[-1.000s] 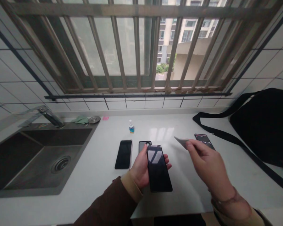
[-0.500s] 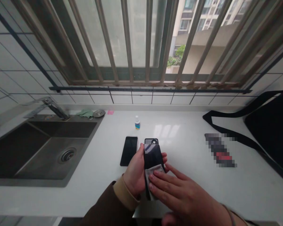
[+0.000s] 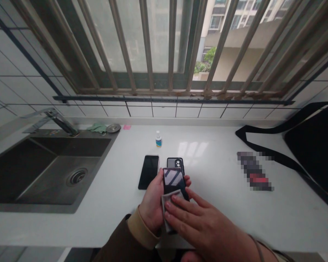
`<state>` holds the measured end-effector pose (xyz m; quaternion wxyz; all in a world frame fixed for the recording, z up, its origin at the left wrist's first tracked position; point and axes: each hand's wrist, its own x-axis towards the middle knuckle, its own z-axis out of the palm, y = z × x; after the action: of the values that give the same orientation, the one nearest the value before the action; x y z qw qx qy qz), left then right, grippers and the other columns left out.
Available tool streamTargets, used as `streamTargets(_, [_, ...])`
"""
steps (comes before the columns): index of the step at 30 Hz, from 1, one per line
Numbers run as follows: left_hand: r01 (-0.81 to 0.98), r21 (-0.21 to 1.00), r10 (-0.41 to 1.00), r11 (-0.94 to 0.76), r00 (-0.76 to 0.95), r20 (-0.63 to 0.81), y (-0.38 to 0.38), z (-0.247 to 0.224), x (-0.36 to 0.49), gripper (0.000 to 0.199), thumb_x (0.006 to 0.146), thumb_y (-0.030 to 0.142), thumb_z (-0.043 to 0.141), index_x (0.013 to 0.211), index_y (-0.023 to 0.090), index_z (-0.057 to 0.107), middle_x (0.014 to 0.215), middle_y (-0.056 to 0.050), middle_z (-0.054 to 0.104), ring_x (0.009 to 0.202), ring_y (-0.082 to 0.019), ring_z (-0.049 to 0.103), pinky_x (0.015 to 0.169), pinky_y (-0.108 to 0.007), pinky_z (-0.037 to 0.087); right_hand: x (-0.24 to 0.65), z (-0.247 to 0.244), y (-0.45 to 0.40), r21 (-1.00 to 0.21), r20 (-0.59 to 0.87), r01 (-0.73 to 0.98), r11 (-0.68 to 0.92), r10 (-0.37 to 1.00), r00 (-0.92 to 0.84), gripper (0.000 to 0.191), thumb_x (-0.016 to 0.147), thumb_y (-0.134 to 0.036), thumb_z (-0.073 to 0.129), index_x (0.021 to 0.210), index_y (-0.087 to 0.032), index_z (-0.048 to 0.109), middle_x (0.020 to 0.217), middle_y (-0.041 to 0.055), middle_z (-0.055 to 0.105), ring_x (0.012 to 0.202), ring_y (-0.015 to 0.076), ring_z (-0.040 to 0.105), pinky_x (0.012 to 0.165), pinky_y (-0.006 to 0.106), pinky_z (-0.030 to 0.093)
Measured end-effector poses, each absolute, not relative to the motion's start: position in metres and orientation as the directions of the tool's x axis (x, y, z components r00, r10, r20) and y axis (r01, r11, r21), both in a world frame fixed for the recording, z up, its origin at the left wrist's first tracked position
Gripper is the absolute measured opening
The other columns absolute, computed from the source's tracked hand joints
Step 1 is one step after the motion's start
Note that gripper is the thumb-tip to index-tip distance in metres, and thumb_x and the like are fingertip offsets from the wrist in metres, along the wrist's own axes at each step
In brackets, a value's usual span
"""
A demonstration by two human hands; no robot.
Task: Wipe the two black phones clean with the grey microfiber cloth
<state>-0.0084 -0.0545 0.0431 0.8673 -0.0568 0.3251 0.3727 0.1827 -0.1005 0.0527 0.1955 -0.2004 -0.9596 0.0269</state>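
A dark phone lies in my left hand, whose fingers wrap round it from below and reach past its right edge. Window light reflects in the phone's glossy screen. Over the lower part of that screen my right hand holds a grey cloth, pressing it down under long, close-set fingers. Just beyond the held phone, partly covered by it, is a dark phone case or phone with a round camera area. Left of my left hand, another phone rests screen up on the counter.
A small white spray bottle stands farther back on the white counter. The sink with its tap is at left. At right are a blurred-out item and a black bag with its strap. A barred window rises behind.
The held phone has shifted slightly left and toward me, showing more of the dark item behind it. The cloth and my right hand have moved left with it.
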Motion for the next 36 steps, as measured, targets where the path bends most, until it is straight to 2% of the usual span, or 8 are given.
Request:
streamTargets(3, [-0.672,0.207,0.643,0.711,0.5,-0.58,-0.056,0.041,-0.011,0.078,0.107,0.069,0.039,0.138,0.003,0.065,0.112,-0.021,0.08,0.09,-0.03,0.08,0.093,-0.048,0.064,0.185,0.047,-0.108,-0.03,0.429,0.314,0.949,0.296,-0.854,0.064,0.113,-0.062,0.043,0.157,-0.016,0.057,0.161,0.0012,0.058,0.154,0.021,0.05,0.139,0.045,-0.003])
streamTargets(8, [-0.622,0.146,0.598,0.769,0.621,-0.507,-0.067,0.043,-0.001,0.084,0.104,0.071,0.048,0.137,-0.004,0.067,0.112,-0.024,0.08,0.102,-0.029,0.08,0.1,-0.036,0.061,0.181,0.052,-0.1,-0.171,0.324,0.524,0.834,0.55,-0.77,0.068,0.112,-0.06,0.05,0.165,-0.018,0.047,0.17,0.0014,0.046,0.16,0.0219,0.042,0.139,0.042,-0.004])
streamTargets(13, [-0.744,0.21,0.705,0.634,0.444,-0.554,-0.071,0.045,0.009,0.053,0.107,0.052,0.058,0.139,0.012,0.069,0.126,-0.016,0.08,0.126,-0.028,0.074,0.117,-0.038,0.053,0.17,0.053,-0.087,-0.272,0.248,0.67,0.69,0.724,-0.644,0.059,0.111,-0.04,0.057,0.167,-0.024,0.045,0.174,0.0041,0.038,0.163,0.0282,0.035,0.138,0.057,0.017])
streamTargets(21, [-0.709,0.173,0.689,0.683,0.549,-0.473,-0.07,0.036,0.009,0.066,0.108,0.061,0.05,0.15,0.012,0.063,0.124,-0.018,0.079,0.126,-0.031,0.073,0.115,-0.042,0.054,0.157,0.046,-0.076,-0.358,0.326,0.685,0.635,0.772,-0.546,0.05,0.107,-0.017,0.052,0.156,-0.019,0.059,0.164,0.0126,0.055,0.153,0.0332,0.052,0.127,0.065,0.042])
streamTargets(27, [-0.55,0.285,0.602,0.785,0.57,-0.56,-0.07,0.043,0.001,0.07,0.104,0.07,0.048,0.135,0.012,0.071,0.099,-0.017,0.082,0.089,-0.028,0.082,0.083,-0.035,0.063,0.17,0.047,-0.059,-0.64,0.342,0.571,0.515,0.856,-0.389,0.03,0.105,-0.024,0.062,0.13,-0.019,0.077,0.133,0.0123,0.078,0.123,0.0276,0.075,0.109,0.046,0.061])
streamTargets(30, [-0.407,0.366,0.547,0.837,0.599,-0.585,-0.069,0.045,-0.006,0.084,0.102,0.08,0.036,0.121,0.008,0.075,0.092,-0.017,0.081,0.073,-0.025,0.08,0.065,-0.029,0.059,0.178,0.047,-0.053,-0.793,0.177,0.522,0.315,0.938,-0.298,0.026,0.1,-0.033,0.073,0.124,-0.024,0.081,0.113,0.0079,0.084,0.103,0.0271,0.08,0.093,0.042,0.065])
streamTargets(34, [-0.367,0.445,0.572,0.817,0.617,-0.541,-0.067,0.043,-0.012,0.091,0.101,0.083,0.026,0.116,0.008,0.075,0.097,-0.018,0.08,0.076,-0.024,0.081,0.067,-0.028,0.059,0.184,0.044,-0.05,-0.966,-0.132,0.252,-0.055,0.944,-0.303,0.03,0.099,-0.048,0.073,0.115,-0.023,0.082,0.085,0.0028,0.081,0.062,0.0176,0.072,0.06,0.03,0.057])
streamTargets(36, [-0.364,0.461,0.582,0.809,0.603,-0.545,-0.066,0.043,-0.014,0.087,0.102,0.082,0.03,0.119,0.009,0.074,0.097,-0.019,0.08,0.077,-0.024,0.081,0.069,-0.028,0.059,0.186,0.041,-0.049,-0.977,-0.2,0.14,-0.163,0.928,-0.316,0.035,0.096,-0.051,0.076,0.113,-0.021,0.081,0.081,0.0025,0.079,0.057,0.0157,0.067,0.056,0.029,0.054])
